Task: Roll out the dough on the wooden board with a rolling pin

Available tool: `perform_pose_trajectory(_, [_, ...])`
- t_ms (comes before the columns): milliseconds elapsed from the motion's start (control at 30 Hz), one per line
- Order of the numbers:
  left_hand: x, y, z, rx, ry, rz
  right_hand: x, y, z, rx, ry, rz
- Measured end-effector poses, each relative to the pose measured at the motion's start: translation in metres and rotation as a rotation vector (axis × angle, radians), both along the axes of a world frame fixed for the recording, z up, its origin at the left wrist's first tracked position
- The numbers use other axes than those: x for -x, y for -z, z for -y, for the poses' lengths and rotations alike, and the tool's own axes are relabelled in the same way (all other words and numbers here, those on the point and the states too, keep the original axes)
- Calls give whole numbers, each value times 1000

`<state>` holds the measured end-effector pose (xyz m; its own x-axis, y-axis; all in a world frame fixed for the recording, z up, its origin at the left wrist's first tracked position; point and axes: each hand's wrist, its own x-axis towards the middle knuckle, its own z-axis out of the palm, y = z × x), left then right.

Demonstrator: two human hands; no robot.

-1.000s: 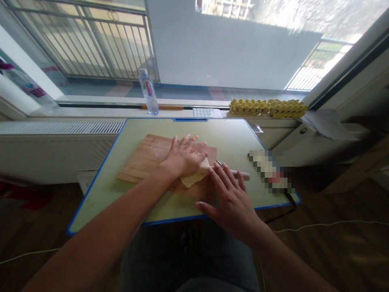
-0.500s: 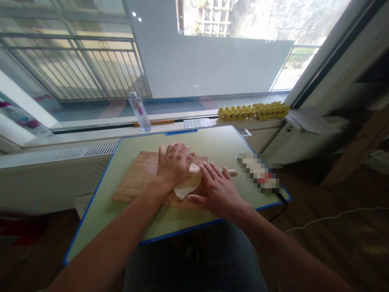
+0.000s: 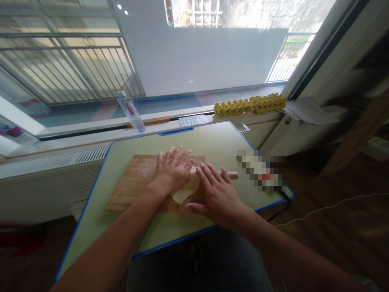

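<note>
Left hand (image 3: 174, 172) and right hand (image 3: 219, 194) over rolling pin (image 3: 233, 175), fingers extended, not gripping; dough sheet (image 3: 183, 194) at pin on wooden cutting board (image 3: 130, 184), best rolled with even palm pressure.

A: And the left hand (image 3: 170, 172) is lying palm down, its fingers (image 3: 177, 153) standing well apart and pointing away from the body!

B: The right hand (image 3: 219, 192) is resting just beside it, slightly nearer the body, back facing up, fingers slanting forward and leftward.

A: Its thumb (image 3: 196, 208) is jutting out toward the left wrist (image 3: 157, 188)!

B: Left forearm (image 3: 127, 227), right forearm (image 3: 273, 239): both bare, both angling inward behind the hands.
</note>
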<state>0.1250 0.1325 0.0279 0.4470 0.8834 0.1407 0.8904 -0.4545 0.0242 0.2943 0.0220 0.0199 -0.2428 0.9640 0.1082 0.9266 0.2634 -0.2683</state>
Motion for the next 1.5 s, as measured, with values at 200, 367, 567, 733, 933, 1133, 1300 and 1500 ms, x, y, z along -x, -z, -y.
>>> perform_pose_trajectory(200, [-17, -9, -44, 131, -8, -4, -8, -11, -49, 22, 22, 19])
perform_pose_trajectory(367, [-13, -9, -23, 123, -9, 7, -2, -11, -28, 8, 13, 14])
perform_pose_trajectory(567, [6, -2, 38, 18, 41, 4, 8, 1, 35, -35, -39, 7])
perform_pose_trajectory(733, [5, 1, 31, 2, 27, 14, 6, 3, 29, -33, -38, 10])
perform_pose_trajectory(933, [-14, -3, -28, 95, 21, 49, -3, -6, -29, -2, 4, 19])
perform_pose_trajectory(1133, [-24, -10, -57, 189, -2, 56, -7, -11, -58, 20, 37, 24])
perform_pose_trajectory(1300, [-14, -6, -23, 152, 6, 37, -5, -8, -21, -10, -5, 13])
perform_pose_trajectory(1500, [5, 0, 30, 10, 61, 48, -1, 4, 38, -61, -80, 10])
